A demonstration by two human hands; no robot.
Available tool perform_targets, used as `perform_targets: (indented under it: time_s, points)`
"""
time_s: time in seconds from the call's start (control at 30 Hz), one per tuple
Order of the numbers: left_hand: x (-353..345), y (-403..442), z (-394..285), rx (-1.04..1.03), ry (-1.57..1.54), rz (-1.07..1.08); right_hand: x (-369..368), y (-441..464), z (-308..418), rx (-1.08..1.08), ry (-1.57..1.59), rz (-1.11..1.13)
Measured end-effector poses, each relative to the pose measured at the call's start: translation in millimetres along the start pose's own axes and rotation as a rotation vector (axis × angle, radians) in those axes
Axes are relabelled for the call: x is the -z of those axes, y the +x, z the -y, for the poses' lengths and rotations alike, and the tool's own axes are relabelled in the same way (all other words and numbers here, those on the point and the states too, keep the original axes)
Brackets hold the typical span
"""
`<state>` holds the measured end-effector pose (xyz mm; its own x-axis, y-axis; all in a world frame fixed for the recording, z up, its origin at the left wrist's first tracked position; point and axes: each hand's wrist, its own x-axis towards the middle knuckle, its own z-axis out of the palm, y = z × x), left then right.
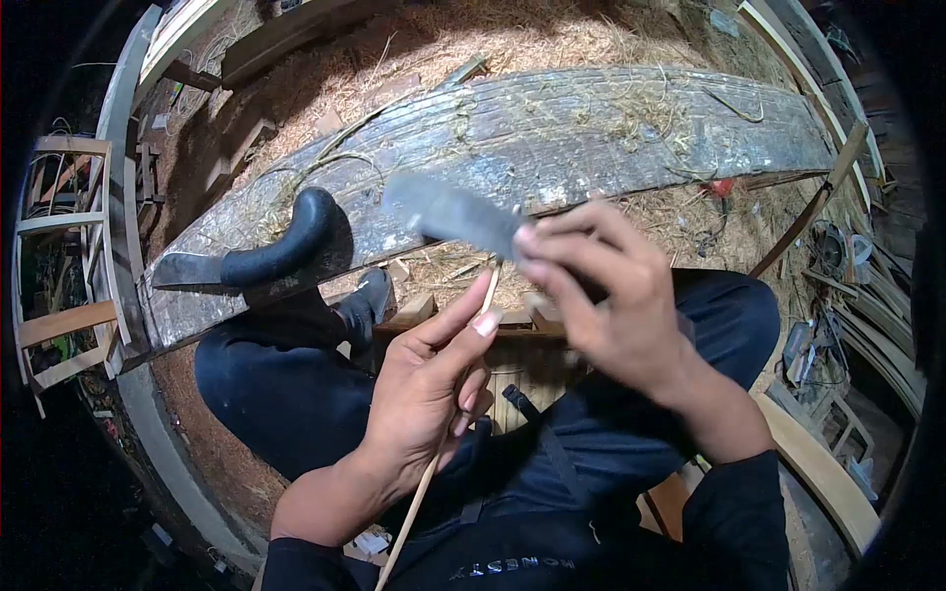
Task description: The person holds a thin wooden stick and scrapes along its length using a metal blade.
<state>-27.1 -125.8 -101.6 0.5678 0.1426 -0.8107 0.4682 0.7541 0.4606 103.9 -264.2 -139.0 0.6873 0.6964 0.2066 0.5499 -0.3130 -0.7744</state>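
Observation:
My left hand (431,387) is closed round a thin pale stick (422,490), thumb and forefinger pinching it near its upper end. The stick slants down past my wrist to the bottom of the view. Above it, my right hand (616,286) grips a knife with a broad grey blade (443,212), smeared by motion and pointing left. The blade's base is close to the stick's upper tip; whether they touch I cannot tell. Fingers hide the knife's handle. A second blade with a thick, curved black handle (296,241) lies on the wooden plank at the left.
A long weathered plank (552,148) with fibre scraps crosses in front of my knees. Wood shavings (335,59) cover the ground. A wooden frame (69,246) stands at far left. Curved strips (887,345) and a pale curved board (823,473) are at right.

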Motion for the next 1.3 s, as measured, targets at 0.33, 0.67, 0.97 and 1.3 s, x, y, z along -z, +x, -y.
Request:
perform_targets:
  time_s: [0.33,0.67,0.97,1.3]
  points:
    - [-1,2,-1,0.039,0.035,-0.049,-2,-4,9,0.01,0.125,0.075]
    - [8,1,1,-0.013,-0.083,0.108,-7,0,-3,0.081,0.048,-0.052]
    - [7,1,1,0.003,-0.025,0.051,-9,-7,7,0.062,0.143,0.011]
    - [9,0,2,-0.019,-0.01,0.083,-8,-3,0,0.043,0.066,-0.018]
